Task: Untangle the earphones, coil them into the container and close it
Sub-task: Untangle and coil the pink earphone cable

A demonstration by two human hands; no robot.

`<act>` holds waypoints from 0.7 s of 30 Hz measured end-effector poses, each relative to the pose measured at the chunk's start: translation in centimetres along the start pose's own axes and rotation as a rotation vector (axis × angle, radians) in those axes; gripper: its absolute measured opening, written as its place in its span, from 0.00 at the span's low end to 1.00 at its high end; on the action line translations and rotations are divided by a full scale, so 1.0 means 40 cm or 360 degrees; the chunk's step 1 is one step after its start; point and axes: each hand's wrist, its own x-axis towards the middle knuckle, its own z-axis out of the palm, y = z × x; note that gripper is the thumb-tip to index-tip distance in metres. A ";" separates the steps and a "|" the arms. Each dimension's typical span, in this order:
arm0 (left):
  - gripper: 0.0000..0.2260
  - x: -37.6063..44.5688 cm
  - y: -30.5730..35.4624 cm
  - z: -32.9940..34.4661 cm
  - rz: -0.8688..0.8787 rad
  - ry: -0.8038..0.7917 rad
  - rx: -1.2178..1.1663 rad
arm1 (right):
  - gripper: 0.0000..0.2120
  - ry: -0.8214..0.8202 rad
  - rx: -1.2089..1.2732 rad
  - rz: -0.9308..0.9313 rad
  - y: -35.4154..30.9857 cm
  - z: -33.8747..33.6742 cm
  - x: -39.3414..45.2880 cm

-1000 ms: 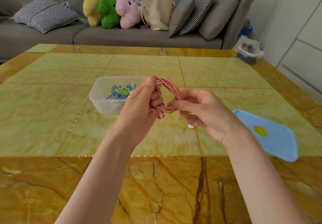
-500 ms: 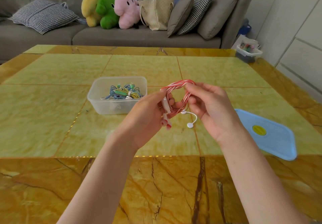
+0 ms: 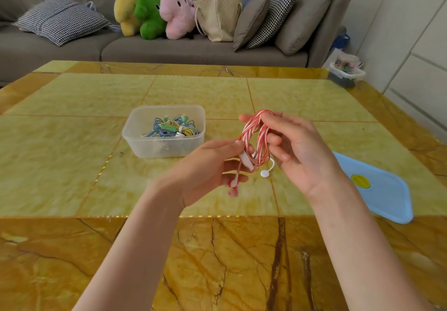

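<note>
Red-and-white earphones (image 3: 256, 141) wound into a tall loop and held in the air above the table (image 3: 72, 141), just right of its middle. Top of the loop hung over the curled fingers of the right hand (image 3: 297, 151); lower part, with the white inline remote, pinched by the left hand (image 3: 210, 165) between thumb and fingers. Both hands thus closed on the same bundle, close together, palms roughly facing. One white earbud (image 3: 265, 173) dangling free below the loop on a short lead; plug end trailing down past the left fingers, too blurred to make out.

Clear container (image 3: 135, 136) standing open just left of the table's middle, near the left hand and apart from it. Already inside: a loose heap of blue, yellow and green cords (image 3: 173, 126). Blue lid (image 3: 387, 197) lying flat near the right edge, apart from the container.

Step in hand, by judgement: coiling of this pair, nearly complete; untangling apparently done, since the strands run parallel in the loop. Placing and closing not yet done.

Next move, by judgement: gather in the hanging earbud and tail, keep the loop pinched so as not to spring open, carry leftward and lower into the container on top of the other cords. Then fetch the lid from the right and press down onto the rim.

Risk: loose ends catching on the rim or on the cords beneath.
</note>
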 end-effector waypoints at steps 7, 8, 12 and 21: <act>0.20 -0.001 -0.004 0.007 0.0131 0.0070 0.0311 | 0.04 0.0005 -0.0083 0.0085 0.007 0.003 0.001; 0.20 -0.001 -0.005 0.009 0.0165 0.0085 0.0309 | 0.04 -0.0002 -0.0109 0.0080 0.009 0.003 0.001; 0.10 -0.004 0.001 0.009 0.0259 0.0151 0.0190 | 0.05 0.0069 -0.0272 0.0065 0.006 -0.006 0.003; 0.07 -0.003 0.004 -0.001 0.0412 0.0159 0.1188 | 0.06 0.0112 -0.0913 0.0112 -0.006 -0.042 0.008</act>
